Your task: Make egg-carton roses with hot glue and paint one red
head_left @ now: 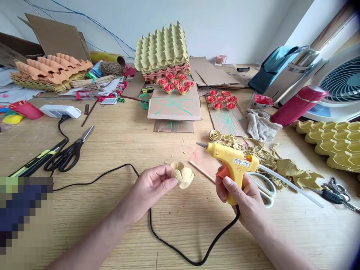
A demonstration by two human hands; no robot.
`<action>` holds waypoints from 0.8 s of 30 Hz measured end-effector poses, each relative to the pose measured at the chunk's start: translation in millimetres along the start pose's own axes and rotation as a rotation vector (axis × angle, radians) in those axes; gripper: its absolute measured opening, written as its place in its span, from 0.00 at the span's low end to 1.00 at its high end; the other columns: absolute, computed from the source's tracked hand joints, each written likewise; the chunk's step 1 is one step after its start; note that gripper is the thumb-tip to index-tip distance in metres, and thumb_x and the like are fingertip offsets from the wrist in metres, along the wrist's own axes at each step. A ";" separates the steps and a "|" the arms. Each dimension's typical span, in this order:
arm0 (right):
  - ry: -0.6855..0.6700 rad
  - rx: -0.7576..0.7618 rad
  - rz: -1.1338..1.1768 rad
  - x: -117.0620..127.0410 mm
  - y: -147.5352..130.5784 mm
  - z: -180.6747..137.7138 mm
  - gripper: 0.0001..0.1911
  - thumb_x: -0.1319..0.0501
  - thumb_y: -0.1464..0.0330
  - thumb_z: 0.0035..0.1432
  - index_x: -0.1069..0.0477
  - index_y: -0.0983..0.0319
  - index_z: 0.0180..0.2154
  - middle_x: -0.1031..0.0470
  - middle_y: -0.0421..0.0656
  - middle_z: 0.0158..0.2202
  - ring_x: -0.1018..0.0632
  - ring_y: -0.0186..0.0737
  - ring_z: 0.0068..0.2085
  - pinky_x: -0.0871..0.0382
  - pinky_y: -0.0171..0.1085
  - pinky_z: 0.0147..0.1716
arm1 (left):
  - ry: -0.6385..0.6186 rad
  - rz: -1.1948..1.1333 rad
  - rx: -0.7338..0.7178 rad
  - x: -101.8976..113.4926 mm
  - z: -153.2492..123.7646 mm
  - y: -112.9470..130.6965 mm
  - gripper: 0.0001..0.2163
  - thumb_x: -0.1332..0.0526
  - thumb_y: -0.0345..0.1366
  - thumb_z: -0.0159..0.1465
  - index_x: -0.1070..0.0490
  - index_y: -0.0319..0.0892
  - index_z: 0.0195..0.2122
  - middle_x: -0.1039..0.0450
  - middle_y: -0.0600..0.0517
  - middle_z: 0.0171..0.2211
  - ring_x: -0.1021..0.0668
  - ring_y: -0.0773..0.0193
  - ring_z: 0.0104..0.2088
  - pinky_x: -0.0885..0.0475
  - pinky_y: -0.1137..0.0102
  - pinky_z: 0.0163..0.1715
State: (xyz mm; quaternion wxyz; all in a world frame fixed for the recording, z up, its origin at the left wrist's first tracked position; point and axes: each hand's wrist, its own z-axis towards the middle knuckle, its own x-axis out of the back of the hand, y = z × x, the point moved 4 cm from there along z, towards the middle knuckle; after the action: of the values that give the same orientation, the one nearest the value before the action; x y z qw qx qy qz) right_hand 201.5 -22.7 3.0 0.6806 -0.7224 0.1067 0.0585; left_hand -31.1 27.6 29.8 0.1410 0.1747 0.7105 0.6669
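Between the thumb and fingers of my left hand (154,187) is a pale yellow egg-carton cup (183,176) cut into petals, tilted with its base toward me. My right hand (242,195) is wrapped around the handle of a yellow glue gun (232,157), fingers at its orange trigger. The nozzle points left, above and to the right of the cup, apart from it. A clear glue stick (292,185) sticks out of the gun's back. Its black cord (180,253) loops below both hands. Behind the gun lie pale-handled scissors (267,189), partly hidden, and a thin wooden stick (201,171).
Red paper flowers (176,84) sit on cardboard (174,107) with green drawn lines, and more red flowers (221,99) lie to the right. Carton scraps (270,157), keys (336,193) and a red flask (299,105) are at right. Black scissors (69,152) and a power strip (60,111) lie left.
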 end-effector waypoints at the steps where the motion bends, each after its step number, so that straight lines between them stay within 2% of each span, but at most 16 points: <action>1: 0.003 0.004 0.000 0.1 0.3 0.3 0.16 0.31 0.53 0.65 0.26 0.59 0.43 0.26 0.39 0.28 0.31 0.33 0.24 0.39 0.34 0.24 | 0.011 -0.138 0.088 2.2 0.7 -2.7 0.12 0.31 0.46 0.65 0.23 0.42 0.35 0.27 0.51 0.32 0.31 0.67 0.29 0.37 0.71 0.28; 3: 0.008 0.008 0.001 -0.3 0.4 0.8 0.16 0.31 0.53 0.65 0.26 0.59 0.42 0.26 0.39 0.27 0.31 0.32 0.24 0.39 0.34 0.24 | 0.043 -0.303 0.193 5.5 1.8 -6.7 0.16 0.26 0.49 0.60 0.22 0.41 0.35 0.27 0.52 0.32 0.34 0.70 0.27 0.41 0.73 0.25; 6: 0.009 0.011 0.009 -1.6 -0.4 1.0 0.17 0.31 0.52 0.64 0.26 0.59 0.41 0.26 0.39 0.27 0.31 0.31 0.24 0.37 0.33 0.24 | 0.074 -0.376 0.246 7.1 2.7 -10.5 0.17 0.22 0.48 0.55 0.20 0.40 0.35 0.26 0.51 0.34 0.34 0.71 0.27 0.42 0.75 0.25; 9: 0.012 0.011 0.016 -2.0 -0.9 0.9 0.18 0.30 0.52 0.63 0.26 0.59 0.41 0.26 0.38 0.27 0.31 0.31 0.24 0.37 0.32 0.24 | 0.085 -0.364 0.248 6.6 2.7 -12.7 0.18 0.23 0.49 0.55 0.20 0.40 0.37 0.25 0.51 0.35 0.34 0.71 0.27 0.42 0.75 0.24; 11: 0.011 0.002 0.028 -1.7 -0.4 0.8 0.17 0.30 0.53 0.63 0.26 0.59 0.42 0.25 0.39 0.28 0.30 0.30 0.24 0.37 0.32 0.24 | 0.085 -0.278 0.175 7.9 3.4 -11.0 0.16 0.26 0.49 0.60 0.21 0.40 0.36 0.27 0.52 0.32 0.34 0.70 0.27 0.40 0.74 0.24; 13: 0.006 -0.008 0.046 -1.4 0.6 0.8 0.17 0.30 0.53 0.63 0.27 0.59 0.43 0.24 0.39 0.30 0.29 0.30 0.24 0.36 0.32 0.24 | 0.121 -0.065 0.009 12.7 4.3 -5.9 0.12 0.30 0.45 0.66 0.23 0.41 0.33 0.29 0.53 0.29 0.32 0.69 0.27 0.37 0.73 0.27; 15: 0.001 -0.019 0.061 -1.0 1.7 0.6 0.18 0.29 0.54 0.63 0.27 0.59 0.44 0.23 0.40 0.31 0.28 0.31 0.24 0.35 0.32 0.24 | 0.195 0.255 -0.231 17.9 3.8 1.9 0.08 0.34 0.36 0.69 0.24 0.41 0.32 0.30 0.54 0.29 0.28 0.67 0.30 0.33 0.72 0.30; 17: 0.005 -0.029 0.065 -0.6 2.5 0.4 0.18 0.29 0.54 0.62 0.27 0.59 0.44 0.23 0.39 0.31 0.27 0.31 0.24 0.34 0.32 0.24 | 0.250 0.569 -0.473 18.6 1.3 8.0 0.06 0.37 0.28 0.70 0.23 0.41 0.35 0.27 0.52 0.33 0.25 0.67 0.32 0.31 0.73 0.32; 19: 0.012 -0.037 0.064 -0.2 2.9 0.3 0.19 0.28 0.53 0.62 0.27 0.59 0.44 0.23 0.39 0.30 0.27 0.32 0.24 0.34 0.32 0.24 | 0.246 0.823 -0.642 14.4 -1.0 9.4 0.07 0.40 0.24 0.70 0.22 0.40 0.40 0.25 0.50 0.36 0.23 0.65 0.34 0.29 0.72 0.34; 21: 0.022 -0.040 0.063 0.1 2.8 0.4 0.19 0.28 0.53 0.61 0.27 0.59 0.43 0.24 0.39 0.29 0.27 0.32 0.24 0.34 0.32 0.24 | 0.204 1.028 -0.717 7.9 -1.8 7.2 0.09 0.42 0.22 0.71 0.22 0.38 0.42 0.24 0.48 0.37 0.22 0.63 0.36 0.27 0.69 0.38; 24: 0.021 -0.046 0.052 0.2 2.5 0.7 0.19 0.28 0.53 0.61 0.27 0.59 0.44 0.24 0.38 0.28 0.27 0.32 0.24 0.34 0.32 0.25 | 0.142 1.230 -0.733 -1.3 -1.9 3.7 0.10 0.43 0.23 0.72 0.22 0.37 0.39 0.23 0.47 0.36 0.23 0.59 0.36 0.25 0.65 0.38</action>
State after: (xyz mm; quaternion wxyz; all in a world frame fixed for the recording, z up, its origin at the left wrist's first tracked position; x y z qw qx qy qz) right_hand 201.1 -22.2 0.5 0.6609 -0.7355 0.1313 0.0709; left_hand -30.5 25.6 33.6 -0.2570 0.4409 0.2216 0.8309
